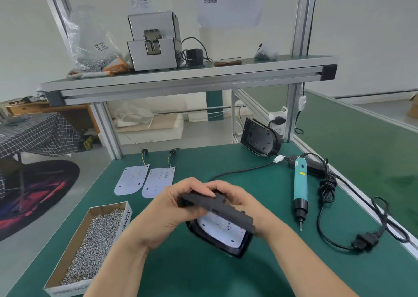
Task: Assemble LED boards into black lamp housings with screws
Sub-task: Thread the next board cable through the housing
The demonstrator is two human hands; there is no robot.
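Both hands are holding one black housing (pixel 228 213) just above the green mat (pixel 226 278). The left hand (pixel 167 208) is curling its fingers over the near upper edge, and the right hand (pixel 239 200) is gripping the far end. The shell is tilting so its open face is turning toward the person, probably so the white board (pixel 222 227) inside can be checked against its screw holes before fastening. The board is lying within the rounded rim and looking flat, thin and dotted with small LEDs. The housing wall is showing matte and dark, while the rim is catching a gloss. Two spare boards (pixel 132 179), wires trailing, are waiting side by side further back. A second housing (pixel 257 138) is leaning upright against the frame. Small shiny screws (pixel 97 240) are filling a cardboard box (pixel 125 220) near the left arm, and the teal driver (pixel 300 183) is lying to the right, both seemingly staged within reach.
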